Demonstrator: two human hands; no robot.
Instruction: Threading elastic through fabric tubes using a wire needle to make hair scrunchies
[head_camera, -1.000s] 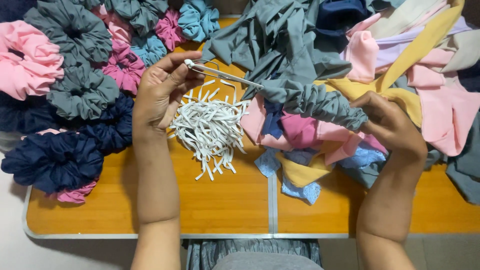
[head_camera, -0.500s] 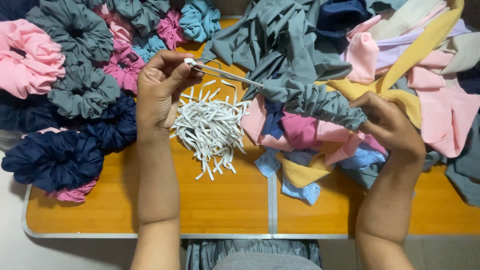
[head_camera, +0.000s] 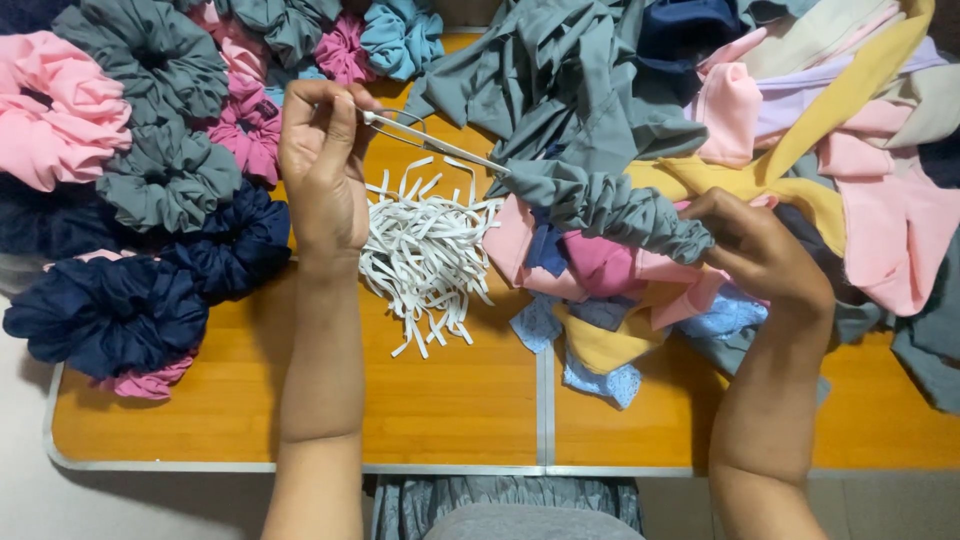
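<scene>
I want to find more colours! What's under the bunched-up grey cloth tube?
Under the grey cloth tube lie pink, blue and yellow fabric pieces on the wooden table. Whatever lies deeper in the pile is covered. The right hand holds the tube's end.

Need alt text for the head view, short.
Left hand holds a thin metal threading tool entering a gathered grey fabric tube gripped by the right hand, above a pile of white elastic strips on an orange wooden table.

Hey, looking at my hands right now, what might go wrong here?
The left hand pinches only the end of the metal threading tool, so it might slip back into the gathered grey fabric tube. The right hand grips the bunched end; letting go may undo the gathers. The elastic strips lie loose and could snag.
</scene>
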